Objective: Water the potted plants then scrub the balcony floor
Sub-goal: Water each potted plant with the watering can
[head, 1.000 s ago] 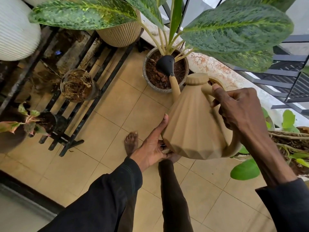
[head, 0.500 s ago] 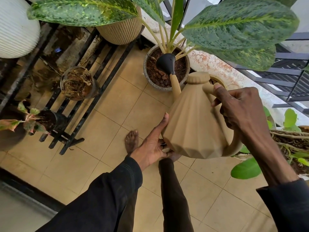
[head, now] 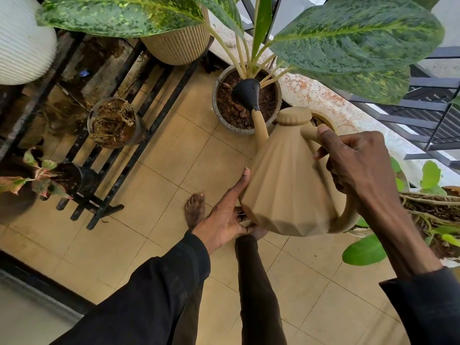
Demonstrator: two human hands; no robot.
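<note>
Tan ribbed watering can (head: 286, 185) tilted above tiled floor (head: 159, 155), black rose (head: 246, 92) over grey pot (head: 216, 105). Rigid plastic, probably water-heavy (sloshy). Right grip (head: 356, 165) wrapped round handle (head: 346, 220); left grip (head: 224, 220) propping base, thumb straight. Best hold: handle plus underside.

Head view, steeply downward, close.
</note>
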